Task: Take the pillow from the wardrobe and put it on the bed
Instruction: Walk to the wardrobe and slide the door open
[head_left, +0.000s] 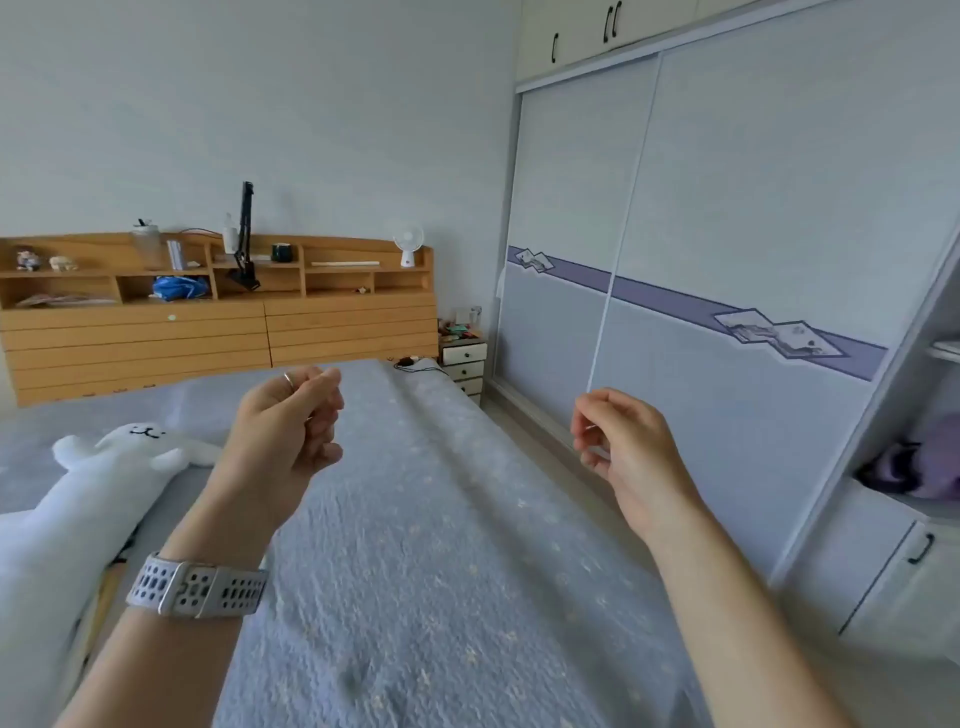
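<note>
The bed (431, 545) with a grey-blue flecked cover fills the lower middle. A long white plush pillow (88, 493) with a small face lies along its left side. The wardrobe (727, 234) with pale sliding doors stands on the right; its open section at far right shows a purple soft item (930, 467) on a shelf. My left hand (291, 431), with a ring and a grey watch strap, hovers above the bed, fingers loosely curled and holding nothing. My right hand (618, 447) hangs over the bed's right edge near the wardrobe, fingers curled and holding nothing.
A wooden headboard (223, 322) with shelves carries bottles, a black phone arm, a blue bag and a small white fan (409, 244). A nightstand (464, 364) with drawers stands between bed and wardrobe. A narrow floor strip (524, 421) runs along the wardrobe.
</note>
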